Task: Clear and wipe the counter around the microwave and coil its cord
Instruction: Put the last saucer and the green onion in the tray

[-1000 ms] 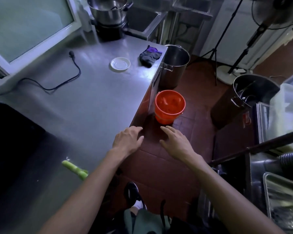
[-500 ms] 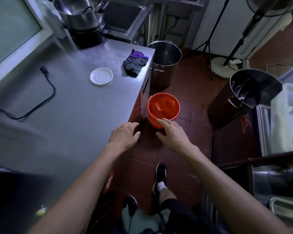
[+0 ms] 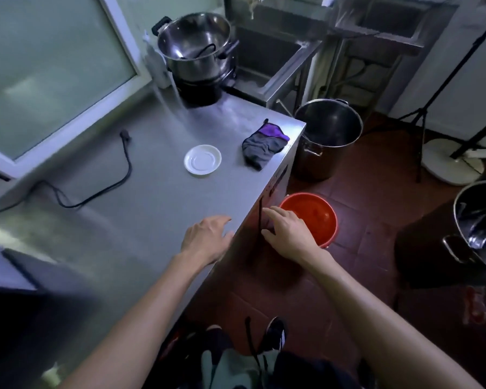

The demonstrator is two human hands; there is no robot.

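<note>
The steel counter [image 3: 141, 220] runs from near left to the far middle. A black cord [image 3: 107, 189] snakes across it from the left edge, its plug lying loose near the window. A white saucer [image 3: 202, 159] and a grey and purple cloth [image 3: 264, 146] lie at the counter's far end. My left hand [image 3: 206, 238] hovers over the counter's right edge, fingers relaxed and holding nothing. My right hand [image 3: 288, 234] hangs just off that edge above the orange bucket [image 3: 312, 217], also empty. A dark block at the near left may be the microwave [image 3: 14, 276].
A steel pot on a black burner [image 3: 197, 49] stands at the counter's far end by the window [image 3: 48, 66]. On the red tile floor are a tall stockpot [image 3: 327, 136], another pot [image 3: 477, 217] at right and a fan base [image 3: 452, 161]. A sink [image 3: 267, 57] adjoins.
The view has swung left and up, so the counter, saucer and cloth sit more centrally. Both hands have kept their spot at the counter's edge, still empty.
</note>
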